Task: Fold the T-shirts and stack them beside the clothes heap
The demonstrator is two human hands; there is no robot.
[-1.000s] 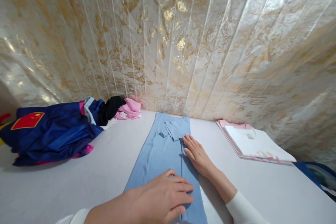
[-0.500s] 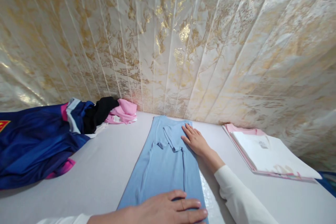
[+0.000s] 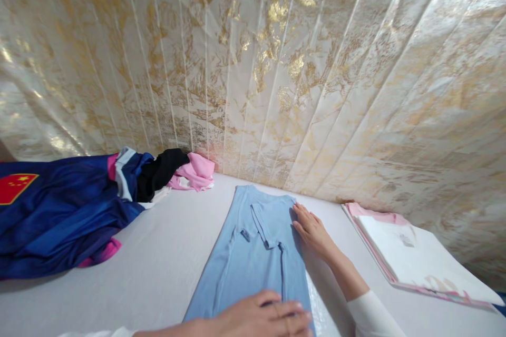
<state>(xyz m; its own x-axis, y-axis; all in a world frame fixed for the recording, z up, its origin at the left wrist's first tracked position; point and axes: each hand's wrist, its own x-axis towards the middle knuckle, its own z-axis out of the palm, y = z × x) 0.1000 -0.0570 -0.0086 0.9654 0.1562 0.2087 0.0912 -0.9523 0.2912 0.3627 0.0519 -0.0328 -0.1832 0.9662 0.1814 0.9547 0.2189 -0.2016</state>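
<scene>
A light blue short-sleeved shirt (image 3: 253, 268) lies in a long folded strip on the white table, its sleeves turned inward over the body. My left hand (image 3: 256, 318) rests palm down across the lower part of the shirt, fingers stretched out, partly cut off by the frame's bottom edge. At the strip's far right edge, my right hand (image 3: 314, 231) touches the fabric with its fingers extended and a little spread. Neither hand grips the cloth. The near end of the shirt is out of view.
On the left lies a heap with a dark blue garment (image 3: 59, 216), a black cloth (image 3: 158, 174) and a pink cloth (image 3: 200, 168). A stack of folded white and pink clothes (image 3: 427, 258) sits to the right. Behind the table (image 3: 166, 253) hangs a gold-patterned covering (image 3: 245, 63).
My right hand has slid from on top of the shirt's upper right corner outward to its right edge. The whole view has tilted and shifted slightly. My left hand stays on the shirt.
</scene>
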